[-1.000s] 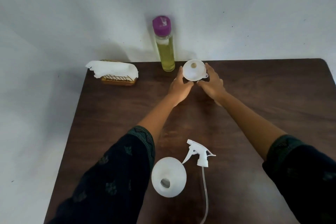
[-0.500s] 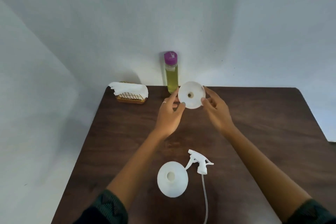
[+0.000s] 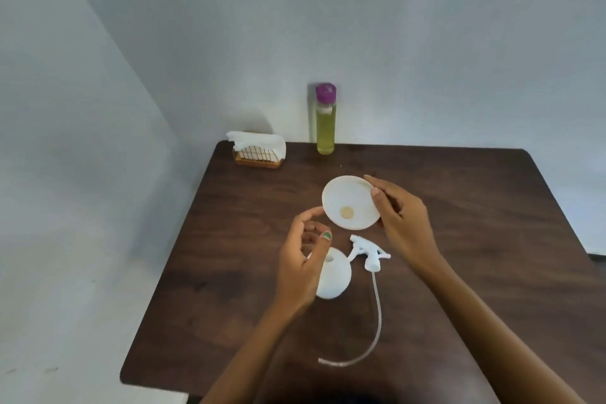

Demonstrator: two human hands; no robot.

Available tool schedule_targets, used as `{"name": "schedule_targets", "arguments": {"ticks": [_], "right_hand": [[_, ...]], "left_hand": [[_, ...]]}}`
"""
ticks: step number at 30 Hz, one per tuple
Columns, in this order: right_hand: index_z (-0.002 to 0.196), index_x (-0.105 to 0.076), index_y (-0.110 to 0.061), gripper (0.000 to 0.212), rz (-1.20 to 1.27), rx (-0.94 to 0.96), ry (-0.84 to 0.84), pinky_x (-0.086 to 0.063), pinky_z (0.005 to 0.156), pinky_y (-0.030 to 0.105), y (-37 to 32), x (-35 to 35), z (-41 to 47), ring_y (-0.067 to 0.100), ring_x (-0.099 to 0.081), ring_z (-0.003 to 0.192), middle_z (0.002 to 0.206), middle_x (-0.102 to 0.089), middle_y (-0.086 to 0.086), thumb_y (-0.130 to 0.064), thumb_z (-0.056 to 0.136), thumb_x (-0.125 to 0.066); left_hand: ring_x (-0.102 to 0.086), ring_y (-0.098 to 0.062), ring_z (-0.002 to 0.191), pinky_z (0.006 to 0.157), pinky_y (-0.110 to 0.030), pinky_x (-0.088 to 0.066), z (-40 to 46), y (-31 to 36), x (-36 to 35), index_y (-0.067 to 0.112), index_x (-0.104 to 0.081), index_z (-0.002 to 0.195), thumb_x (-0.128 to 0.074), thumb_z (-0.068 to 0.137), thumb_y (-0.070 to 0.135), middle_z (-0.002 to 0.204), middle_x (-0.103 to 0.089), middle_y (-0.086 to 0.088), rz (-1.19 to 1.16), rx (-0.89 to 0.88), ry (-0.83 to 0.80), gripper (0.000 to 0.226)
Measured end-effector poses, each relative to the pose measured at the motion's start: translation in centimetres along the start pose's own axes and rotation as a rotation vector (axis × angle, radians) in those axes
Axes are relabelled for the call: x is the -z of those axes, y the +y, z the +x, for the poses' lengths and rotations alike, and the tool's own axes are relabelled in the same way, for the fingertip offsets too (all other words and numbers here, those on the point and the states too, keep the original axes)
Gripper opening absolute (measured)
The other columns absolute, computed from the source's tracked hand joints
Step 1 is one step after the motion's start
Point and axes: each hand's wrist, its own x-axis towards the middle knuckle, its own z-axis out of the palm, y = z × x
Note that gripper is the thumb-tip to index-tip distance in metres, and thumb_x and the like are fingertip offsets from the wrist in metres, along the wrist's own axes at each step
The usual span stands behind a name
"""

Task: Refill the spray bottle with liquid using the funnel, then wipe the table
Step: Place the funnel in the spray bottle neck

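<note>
My right hand (image 3: 405, 223) holds a white funnel (image 3: 349, 202) by its rim, lifted above the middle of the brown table (image 3: 475, 207), its wide mouth facing me. My left hand (image 3: 301, 267) hovers just left of it, fingers curled, one fingertip touching the funnel's edge. Behind that hand stands the round white spray bottle (image 3: 334, 277) with its neck open. The white trigger sprayer head (image 3: 369, 251) with its long clear tube lies on the table to the bottle's right. A tall bottle of yellow liquid (image 3: 325, 121) with a purple cap stands at the far edge.
A wire holder with white tissues (image 3: 259, 151) sits at the table's far left corner. White walls close in behind and to the left. The sprayer's tube (image 3: 370, 338) curves toward the near edge of the table.
The funnel has been lifted from near the yellow bottle and carried toward me, above the spray bottle area. My left hand has loosened from it. The camera has pulled back.
</note>
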Motion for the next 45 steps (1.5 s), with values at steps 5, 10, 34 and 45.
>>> {"name": "schedule_targets", "arguments": {"ticks": [5,10,34,45], "right_hand": [[0.123,-0.062,-0.017,0.03,-0.064,0.01,-0.066,-0.052,0.075,0.014,0.5,-1.1,-2.4,-0.006,-0.06,0.091,0.109,-0.062,-0.015,-0.018,0.096,-0.05],[0.124,-0.061,-0.014,0.03,-0.089,0.006,-0.087,-0.051,0.068,0.008,1.1,-2.3,-3.5,0.0,-0.059,0.09,0.111,-0.06,-0.013,-0.017,0.096,-0.05],[0.123,-0.062,-0.01,0.03,-0.21,0.073,-0.035,-0.05,0.073,0.012,1.5,-2.4,-3.5,0.004,-0.057,0.092,0.114,-0.068,0.002,-0.014,0.095,-0.051],[0.123,-0.062,-0.01,0.031,-0.268,0.046,-0.068,-0.05,0.076,0.016,2.0,-2.9,-3.3,0.005,-0.058,0.092,0.116,-0.068,0.004,-0.015,0.094,-0.053]], "left_hand": [[-0.059,-0.012,0.106,0.092,-0.033,-0.053,-2.1,-2.7,0.7,0.037,-0.052,0.116,-0.063,0.077,0.044,0.117,-0.063,0.009,0.161,0.111,-0.062,0.042],[-0.057,-0.012,0.112,0.093,-0.041,-0.052,-2.5,-3.9,0.9,0.022,-0.056,0.127,-0.053,0.071,0.068,0.126,-0.061,0.005,0.307,0.178,-0.076,0.072],[-0.057,-0.002,0.092,0.079,-0.022,-0.048,-1.4,-4.1,1.0,0.022,-0.069,0.113,-0.068,0.083,0.043,0.114,-0.07,0.003,0.427,0.096,0.017,0.036],[-0.064,-0.015,0.095,0.077,-0.023,-0.05,-0.9,-4.8,1.0,0.016,-0.068,0.114,-0.068,0.084,0.04,0.111,-0.071,-0.002,0.435,0.137,0.012,0.039]]}}
